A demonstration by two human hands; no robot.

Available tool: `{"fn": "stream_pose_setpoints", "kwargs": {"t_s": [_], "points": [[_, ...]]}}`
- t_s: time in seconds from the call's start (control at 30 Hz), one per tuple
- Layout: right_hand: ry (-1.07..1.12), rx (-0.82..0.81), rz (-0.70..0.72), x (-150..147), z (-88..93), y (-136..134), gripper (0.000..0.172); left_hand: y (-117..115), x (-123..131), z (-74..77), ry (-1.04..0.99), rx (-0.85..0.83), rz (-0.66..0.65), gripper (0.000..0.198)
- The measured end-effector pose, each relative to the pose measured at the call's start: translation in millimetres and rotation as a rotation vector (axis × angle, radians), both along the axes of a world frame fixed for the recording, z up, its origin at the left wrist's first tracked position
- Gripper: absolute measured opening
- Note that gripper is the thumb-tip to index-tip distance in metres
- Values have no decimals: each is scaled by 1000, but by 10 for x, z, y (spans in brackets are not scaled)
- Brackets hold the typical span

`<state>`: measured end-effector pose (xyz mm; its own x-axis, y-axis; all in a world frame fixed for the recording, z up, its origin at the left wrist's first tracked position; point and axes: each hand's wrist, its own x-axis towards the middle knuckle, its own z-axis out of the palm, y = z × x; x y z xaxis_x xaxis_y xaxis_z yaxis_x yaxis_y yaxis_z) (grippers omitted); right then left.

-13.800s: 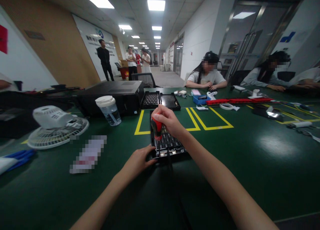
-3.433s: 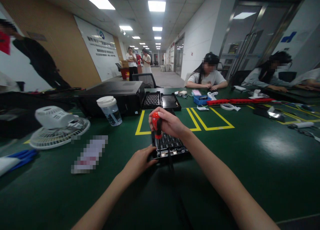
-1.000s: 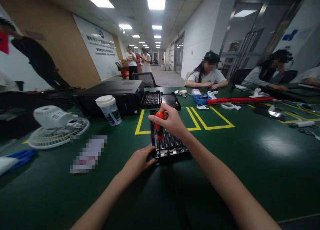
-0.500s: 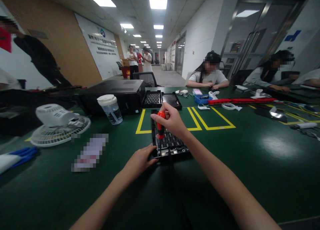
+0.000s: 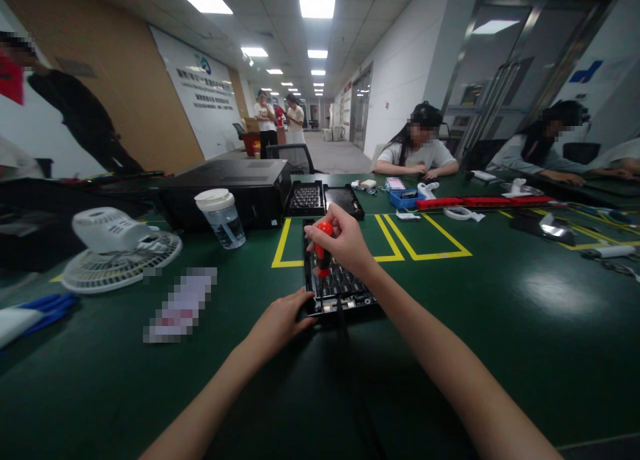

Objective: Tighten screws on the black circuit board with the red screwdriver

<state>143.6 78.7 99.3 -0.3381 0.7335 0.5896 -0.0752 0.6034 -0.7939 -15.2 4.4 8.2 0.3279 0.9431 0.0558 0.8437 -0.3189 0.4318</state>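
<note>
A red-and-black screwdriver (image 5: 323, 250) stands nearly upright in my right hand (image 5: 345, 241), its handle pinched between thumb and fingers. The shaft points down at the near left end of a black case (image 5: 343, 281), which holds a grid of dark round cells and some small metal parts along its near edge. My left hand (image 5: 284, 319) grips the case's near left corner, thumb at the front edge and fingers on the side. The screwdriver's tip is too small to make out. A dark strap or cable (image 5: 341, 310) runs from the case's near edge towards me.
Behind the case lie an open black case (image 5: 306, 199) and a black computer tower (image 5: 225, 187). A lidded plastic cup (image 5: 223, 221), a white fan (image 5: 120, 250) and blue gloves (image 5: 47, 313) are at left. A blue tray (image 5: 405, 199) and tape roll (image 5: 457, 213) sit right. People sit across the table.
My right hand and the screwdriver handle have shifted very slightly, the fingers rolling a little around the handle. My left hand and the case stay in place.
</note>
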Motion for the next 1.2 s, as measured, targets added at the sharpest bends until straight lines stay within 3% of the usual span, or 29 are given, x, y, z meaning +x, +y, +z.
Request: {"fn": "stream_pose_setpoints", "kwargs": {"t_s": [0.23,0.87,1.2], "points": [[8,-29,54,-6,12,-49,34,3,6,-4,5,-3,14,45],[-82,-4,-31,5,42,-67,35,-3,18,23,5,-22,10,45],[-133,63,-58,4,52,-74,24,-8,8,15,7,-11,-6,44]]}}
